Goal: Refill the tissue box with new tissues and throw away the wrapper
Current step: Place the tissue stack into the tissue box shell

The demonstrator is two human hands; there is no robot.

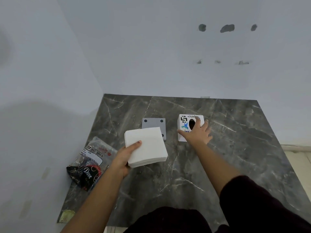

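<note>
A white cube tissue box (183, 121) with a dark oval hole and printed logos stands on the dark marble counter (235, 148). My right hand (197, 134) lies over its front right side, fingers spread around it. My left hand (125, 157) holds a thick stack of white tissues (145, 146) above the counter, thumb on top. Partly hidden behind the stack lies a grey square base plate (154, 122) with dark round pads. The empty plastic wrapper (90, 163), clear and black with red print, lies at the counter's left edge.
White walls close the counter at the back and on the left. A small yellowish scrap (67, 215) sits at the front left corner. The counter's right edge drops off toward a pale floor (296, 158).
</note>
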